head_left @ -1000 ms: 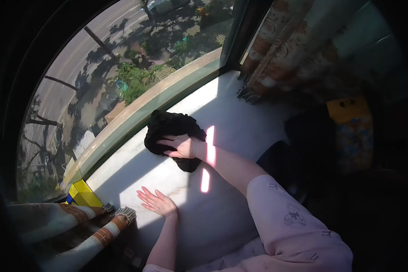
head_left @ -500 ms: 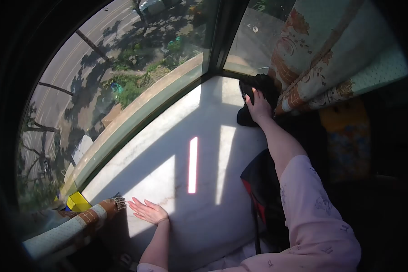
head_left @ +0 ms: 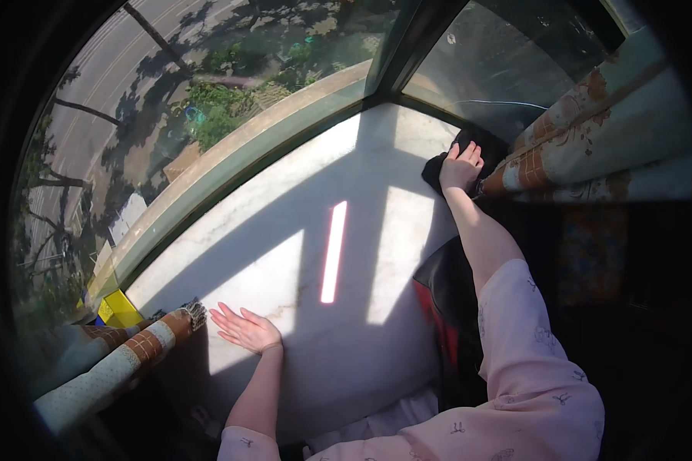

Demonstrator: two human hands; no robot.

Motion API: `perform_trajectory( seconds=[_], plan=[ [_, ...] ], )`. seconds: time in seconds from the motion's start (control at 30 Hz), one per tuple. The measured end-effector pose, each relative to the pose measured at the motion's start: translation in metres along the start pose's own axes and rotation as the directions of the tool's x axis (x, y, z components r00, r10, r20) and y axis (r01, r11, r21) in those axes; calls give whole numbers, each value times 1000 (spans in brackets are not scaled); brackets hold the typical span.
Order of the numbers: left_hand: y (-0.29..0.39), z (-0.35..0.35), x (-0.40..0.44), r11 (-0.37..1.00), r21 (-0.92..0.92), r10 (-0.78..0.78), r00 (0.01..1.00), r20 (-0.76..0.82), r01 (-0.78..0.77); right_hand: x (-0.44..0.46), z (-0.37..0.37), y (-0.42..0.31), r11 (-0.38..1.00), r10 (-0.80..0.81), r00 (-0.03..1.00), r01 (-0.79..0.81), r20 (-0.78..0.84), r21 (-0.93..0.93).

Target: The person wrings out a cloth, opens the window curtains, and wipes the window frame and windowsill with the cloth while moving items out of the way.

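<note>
Near the right window corner, my right hand (head_left: 462, 166) presses on a bunched black cloth (head_left: 488, 150), its fingers bent over it. The cloth lies on the white marble sill (head_left: 354, 269), close to the window frame and the right curtain. My left hand (head_left: 246, 329) rests on the sill at the lower left, with its fingers spread and nothing in it. The fringed end of the left curtain is just beside its fingertips.
A rolled, patterned curtain (head_left: 146, 346) is at the lower left, with a yellow box (head_left: 118, 309) behind it. Another curtain (head_left: 592, 138) hangs at the right. A black and red item (head_left: 446, 292) stands at the sill's right edge. Window glass borders the sill.
My right hand has carried the black cloth from the middle of the sill to the right corner by the curtain. My left hand has stayed on the sill, spread. The view has shifted.
</note>
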State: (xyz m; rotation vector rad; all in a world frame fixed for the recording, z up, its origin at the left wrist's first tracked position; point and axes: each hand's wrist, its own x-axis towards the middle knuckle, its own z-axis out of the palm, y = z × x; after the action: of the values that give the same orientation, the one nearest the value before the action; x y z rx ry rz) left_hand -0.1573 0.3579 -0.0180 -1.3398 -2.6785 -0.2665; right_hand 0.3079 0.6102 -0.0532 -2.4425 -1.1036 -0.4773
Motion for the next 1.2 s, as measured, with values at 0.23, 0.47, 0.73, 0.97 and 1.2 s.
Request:
perform_trajectory(
  seconds=[0.23, 0.47, 0.73, 0.97, 1.2],
  plan=[
    [-1, 4, -1, 997, -80, -15, 1000, -24, 13, -146, -78, -128, 818, -523, 822, 409, 227, 404],
    [-29, -1, 3, 772, -622, -71, 989, 127, 135, -378, -248, -88, 660, -750, 252, 227, 612, 716],
    [-104, -136, -58, 203, -876, -258, 887, 383, 437, -387, -220, -83, -15, -938, -344, 152, 39, 988],
    [-192, -192, 35, 889, -455, -192, 941, -278, 46, -251, -93, -240, 433, -871, 492, 746, 19, 506],
    [-225, -218, 185, 337, -937, -221, 975, 20, 95, -438, -267, -169, 179, -984, 74, 515, 164, 838]
  ],
)
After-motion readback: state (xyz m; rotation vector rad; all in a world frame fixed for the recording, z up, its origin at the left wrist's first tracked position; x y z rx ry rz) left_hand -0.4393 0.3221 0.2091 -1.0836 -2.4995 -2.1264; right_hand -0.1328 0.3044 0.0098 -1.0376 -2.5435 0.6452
